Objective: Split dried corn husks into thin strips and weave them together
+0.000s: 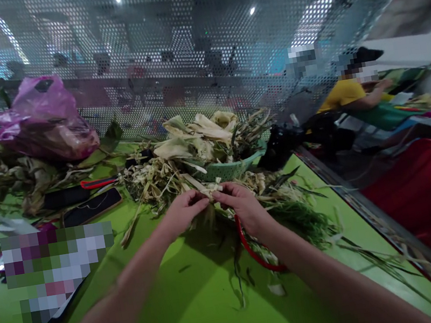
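My left hand (186, 211) and my right hand (243, 206) meet over the middle of the green table. Between their fingertips they pinch a strip of dried husk (212, 187), pale and folded; its far ends merge with the pile behind. Both hands are closed on it with thumbs and forefingers. Just beyond them a green basket (227, 169) holds dry husks (198, 131), and shredded dry fibres (153, 182) lie to its left. A curved red band (254, 251) shows under my right wrist, partly hidden. Feathery green stems (302, 218) lie right of it.
A pink plastic bag (46, 123) stands at the back left among dry leaves. A red-handled tool (98, 183) and a phone (92, 207) lie left. Perforated metal screen (182, 52) rises behind. Right are a red chair (430, 198) and a person in yellow (346, 94).
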Tool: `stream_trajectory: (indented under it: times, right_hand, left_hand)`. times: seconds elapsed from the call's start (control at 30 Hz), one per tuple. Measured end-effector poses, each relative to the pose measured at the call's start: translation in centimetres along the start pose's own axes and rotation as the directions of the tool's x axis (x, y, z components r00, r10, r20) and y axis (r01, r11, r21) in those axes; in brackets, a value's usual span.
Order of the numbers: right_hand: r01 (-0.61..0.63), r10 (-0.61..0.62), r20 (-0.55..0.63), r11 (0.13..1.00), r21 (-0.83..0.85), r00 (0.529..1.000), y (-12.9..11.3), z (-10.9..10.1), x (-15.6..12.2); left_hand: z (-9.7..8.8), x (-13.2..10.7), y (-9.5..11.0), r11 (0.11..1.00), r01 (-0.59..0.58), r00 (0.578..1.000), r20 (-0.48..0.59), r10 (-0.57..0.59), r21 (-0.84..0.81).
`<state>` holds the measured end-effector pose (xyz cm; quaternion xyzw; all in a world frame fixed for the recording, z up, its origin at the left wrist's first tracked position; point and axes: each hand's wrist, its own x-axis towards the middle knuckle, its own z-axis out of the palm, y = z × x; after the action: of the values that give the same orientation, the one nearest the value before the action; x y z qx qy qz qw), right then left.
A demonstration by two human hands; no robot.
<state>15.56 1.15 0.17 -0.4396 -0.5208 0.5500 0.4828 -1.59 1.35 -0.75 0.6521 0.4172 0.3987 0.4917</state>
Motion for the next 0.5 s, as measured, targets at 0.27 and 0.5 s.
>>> stream_trajectory:
  times: [0.27, 0.5]
  right_hand:
    - [-0.005, 0.004, 0.030, 0.999, 0.044, 1.000, -0.3, 0.1, -0.3]
    - [0.019, -0.017, -0.028, 0.998, 0.056, 0.999, -0.2, 0.0, -0.1]
  left_hand:
    - [0.9, 0.2, -0.5, 0.994, 0.002, 0.999, -0.038, -0.006, -0.105]
    - [1.2, -0.1, -0.2, 0.976, 0.044, 0.999, 0.008, -0.044, -0.213]
